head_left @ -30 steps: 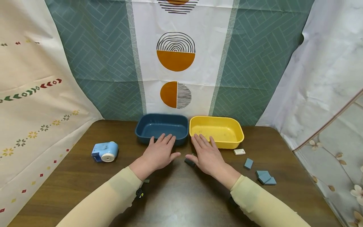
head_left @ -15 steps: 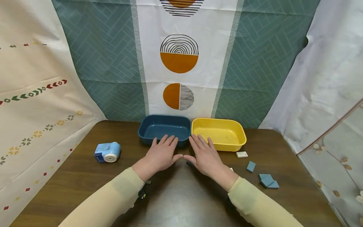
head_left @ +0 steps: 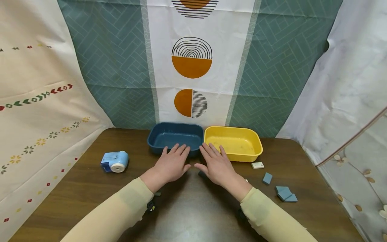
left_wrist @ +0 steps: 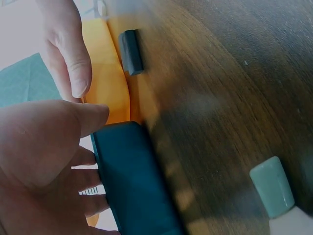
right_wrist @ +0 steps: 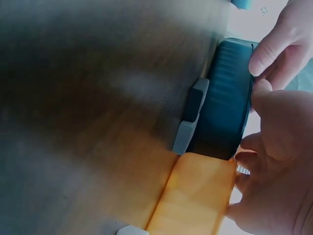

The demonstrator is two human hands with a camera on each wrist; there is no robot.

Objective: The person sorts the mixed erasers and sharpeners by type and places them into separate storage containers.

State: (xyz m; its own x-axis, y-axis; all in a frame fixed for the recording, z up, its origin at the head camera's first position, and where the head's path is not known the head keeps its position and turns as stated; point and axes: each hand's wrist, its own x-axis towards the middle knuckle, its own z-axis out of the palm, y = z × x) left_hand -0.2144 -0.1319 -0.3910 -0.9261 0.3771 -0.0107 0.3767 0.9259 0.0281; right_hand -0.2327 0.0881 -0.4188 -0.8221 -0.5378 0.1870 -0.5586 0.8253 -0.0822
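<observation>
My left hand (head_left: 170, 165) lies flat, fingers spread, in front of the dark blue tray (head_left: 157, 148), its fingertips overlapping the tray's near wall. Beside it my right hand (head_left: 218, 166) has straight fingers at the near left corner of the yellow tray (head_left: 242, 157). The thumbs point toward each other with a small gap between them. Neither hand holds anything. A dark block (head_left: 202, 174) shows partly under the right thumb; in the right wrist view, this dark block (right_wrist: 195, 100) lies against a grey one (right_wrist: 185, 137) near the blue tray.
A light blue boxy thing with a white round knob (head_left: 117, 167) stands at left. On the right lie a white eraser (head_left: 257, 165), a single blue-grey block (head_left: 267, 178) and several overlapping ones (head_left: 285, 194). A green-and-white piece (left_wrist: 274, 188) is near the left wrist. Cloth hangs behind.
The right hand has shifted slightly left, away from the yellow tray's middle. The thumbs met half a second ago and now stand slightly apart. The head view has shifted a little.
</observation>
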